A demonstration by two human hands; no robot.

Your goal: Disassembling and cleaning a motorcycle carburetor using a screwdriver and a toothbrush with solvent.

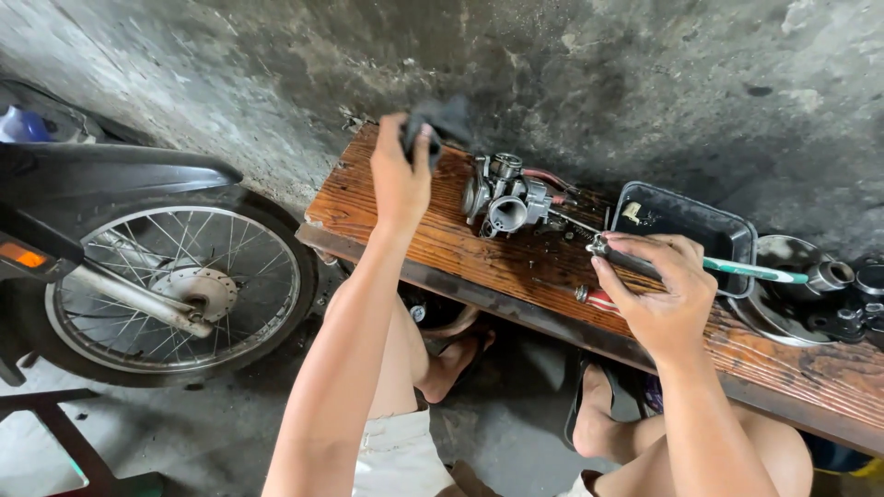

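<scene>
Carburetor [505, 195] of grey metal lies on the wooden surface [479, 253]. Left of it, the left hand [400, 175] closes its grip on a dark cloth [442, 121]. Right of it, the right hand [656, 290] pinches a green-handled brush [750, 271], beside a black tray [686, 221].

The light was soft, even daylight, seemingly from above and behind the person, bright on both forearms and the wet-looking wooden bench [479, 258], which gave off a dull sheen. The concrete wall [645, 83] stayed grey and mottled. Deep shadow sat under the bench. The dark cloth [442, 120] was smeared by motion blur, and the wheel [175, 285] bowed slightly toward the frame's edge.
</scene>
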